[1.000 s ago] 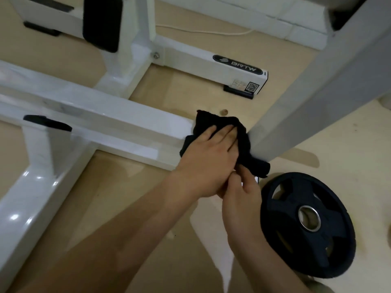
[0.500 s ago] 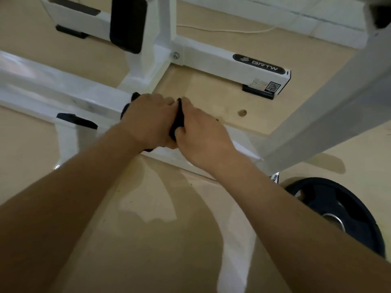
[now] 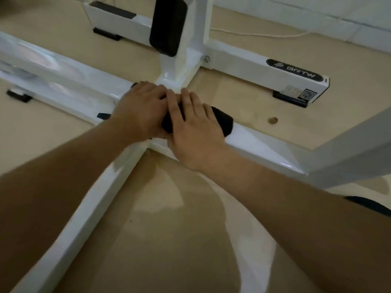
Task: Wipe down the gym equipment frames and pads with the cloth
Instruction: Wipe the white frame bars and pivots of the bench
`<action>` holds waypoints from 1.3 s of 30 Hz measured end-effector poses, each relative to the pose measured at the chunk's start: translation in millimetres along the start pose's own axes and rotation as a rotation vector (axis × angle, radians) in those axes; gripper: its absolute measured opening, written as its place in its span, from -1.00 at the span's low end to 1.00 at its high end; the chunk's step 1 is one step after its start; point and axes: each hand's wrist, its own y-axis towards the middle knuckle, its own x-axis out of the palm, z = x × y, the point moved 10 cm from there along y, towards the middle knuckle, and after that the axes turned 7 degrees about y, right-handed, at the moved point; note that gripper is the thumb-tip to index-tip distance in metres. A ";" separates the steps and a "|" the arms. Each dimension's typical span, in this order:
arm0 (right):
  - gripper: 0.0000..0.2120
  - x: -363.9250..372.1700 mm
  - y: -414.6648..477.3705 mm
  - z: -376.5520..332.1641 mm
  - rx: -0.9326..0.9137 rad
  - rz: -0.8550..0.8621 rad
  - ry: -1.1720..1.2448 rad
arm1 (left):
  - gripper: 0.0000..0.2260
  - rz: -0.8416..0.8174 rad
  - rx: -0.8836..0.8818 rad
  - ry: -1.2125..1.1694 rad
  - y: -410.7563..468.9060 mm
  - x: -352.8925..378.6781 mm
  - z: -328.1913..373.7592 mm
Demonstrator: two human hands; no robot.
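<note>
1. The glossy white square-tube steel base beam point(image 3: 63, 81) lies on the tan floor point(image 3: 169, 250). Its long axis runs from upper left to lower right. A second white tube point(image 3: 74, 225) meets it from the lower left, right beneath the hands.
2. The left hand point(image 3: 139, 111) sits on the base beam at that junction, back upward, with the forearm reaching in from the lower left. Its fingers point(image 3: 156, 92) are curled down over the cloth, and a dark scrap shows past the knuckles.
3. The black rectangular padded cushion point(image 3: 168, 26) stands upright beyond the hands, apart from them.
4. The right hand point(image 3: 190, 127) touches the left one, with its forearm coming from the lower right. Its fingers point(image 3: 186, 98) lie fairly straight and close together, pressing flat on the cloth. The thumb is hidden.
5. The black fabric cloth point(image 3: 222, 121), bunched into a soft roll, lies along the top of the base beam. Most of it is under both palms, and its free end pokes out just right of the right hand.
6. A bare stretch of the base beam continues down to the right of the cloth. The next stroke probably has to follow that axis, and the right hand is the nearer one to lead it.
</note>
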 end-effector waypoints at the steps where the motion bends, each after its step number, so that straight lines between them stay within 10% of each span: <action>1: -0.30 6.2 14.0 -13.0 -0.036 0.005 -0.053 | -0.37 -0.089 -0.037 0.045 -2.0 12.6 -23.1; 7: -0.36 1.8 38.9 -22.1 -0.054 0.073 -0.141 | -0.40 0.008 -0.148 -0.023 -8.2 5.2 -39.8; 15: -0.40 -23.8 -112.0 99.3 0.407 0.147 -0.289 | -0.85 0.406 -0.102 -0.182 17.6 -60.8 157.1; 20: -0.25 -17.1 -131.0 118.8 0.494 0.034 -0.269 | -0.69 0.433 0.131 -0.261 22.5 -67.0 175.4; 24: -0.28 -15.6 -64.8 69.7 0.247 0.066 -0.190 | -0.37 0.161 0.177 -0.197 17.4 -35.5 72.0; 29: -0.38 -2.0 3.7 9.0 0.059 0.003 -0.165 | -0.33 0.264 -0.062 -0.227 -12.1 -10.5 -16.9; 36: -0.55 -22.3 -91.4 32.5 -0.176 0.319 -0.013 | -0.46 0.447 -0.259 -0.633 -63.7 -16.1 72.3; 39: -0.56 10.8 -122.1 35.2 -0.246 0.194 0.018 | -0.44 0.355 -0.237 -0.626 -89.2 1.6 106.6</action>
